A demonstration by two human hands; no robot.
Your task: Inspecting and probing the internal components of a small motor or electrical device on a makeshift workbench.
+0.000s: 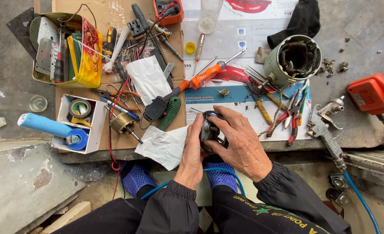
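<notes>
Lying at far left, on the grey concrete ledge: a clear glass jar (pixel 14 100) on its side, mouth pointing right. Standing just beyond it, a yellow-and-red printed tin (pixel 85 54) stuffed with metal plates and screwdrivers, resting on brown cardboard (pixel 109 13). Sitting below that, an open white carton (pixel 97 123) holding rolls of tape, a blue-handled tool (pixel 42 124) poking out leftward. Lying beside the carton, a small brass-coloured motor (pixel 121 123), shaft pointing down and right. Spreading between, two crumpled white paper sheets (pixel 148 80). Crossing the middle, an orange-handled screwdriver (pixel 206 74), blade aiming up and right. Gripping at centre, just over the near edge of the bench: left hand (pixel 191 158), fingers curled closed round the left flank of a small dark round motor part (pixel 210 130); right hand (pixel 243 145) draped over its right side, fingers bent and touching its top near a blue spot. Facing roughly upward toward the camera, that part; long axis not tellable behind the fingers. Lying underneath, a white printed poster (pixel 252 30) with red shapes at the top and a blue band across the lower half. Resting farther right, a pale green motor housing (pixel 292 58), open end tipped right; red-handled pliers (pixel 292 118) below it; a metal spray gun (pixel 326 128) trailing a blue hose; an orange power tool (pixel 374 93) at the edge.
</notes>
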